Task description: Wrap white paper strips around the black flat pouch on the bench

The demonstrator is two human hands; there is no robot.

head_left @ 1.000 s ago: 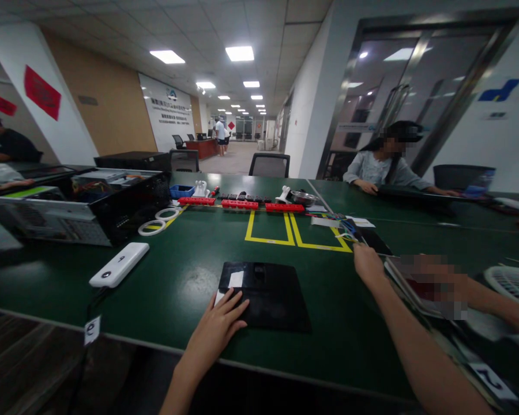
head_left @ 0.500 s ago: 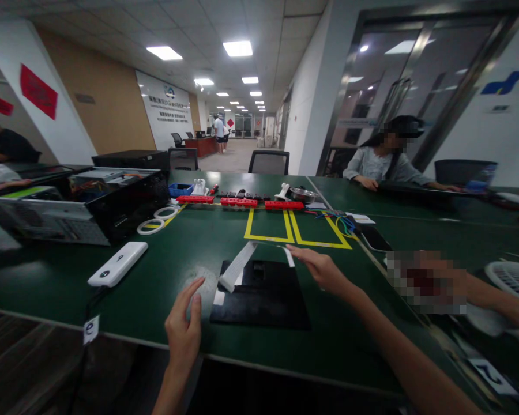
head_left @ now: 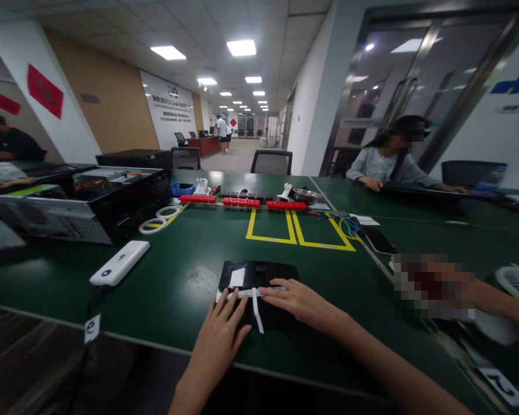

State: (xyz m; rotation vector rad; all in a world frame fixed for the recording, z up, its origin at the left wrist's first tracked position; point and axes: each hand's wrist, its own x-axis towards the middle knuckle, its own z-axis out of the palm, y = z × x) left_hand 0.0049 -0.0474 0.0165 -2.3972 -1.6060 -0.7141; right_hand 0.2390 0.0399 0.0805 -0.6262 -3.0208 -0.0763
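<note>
A flat black plate [head_left: 268, 275] with a white label lies on the green table [head_left: 190, 271] near its front edge. A white strip of tape [head_left: 251, 295] lies across the plate's near part, with a loose end hanging toward me. My left hand [head_left: 222, 328] rests flat on the strip's left end, fingers stretched out. My right hand [head_left: 298, 300] lies flat on the strip's right part, fingers extended along it. Both hands press the strip down on the plate.
A white power bank [head_left: 120, 263] lies to the left, an open computer case [head_left: 82, 202] behind it. Yellow taped squares [head_left: 300, 233], red strips [head_left: 242, 202], tape rolls [head_left: 153, 225] and coloured wires [head_left: 341, 222] lie farther back. People sit at the left and right.
My right hand brought the white strip from the right, stretched it above the plate, and now it lies flat on the plate. My left hand lifted off, then came back onto the strip.
</note>
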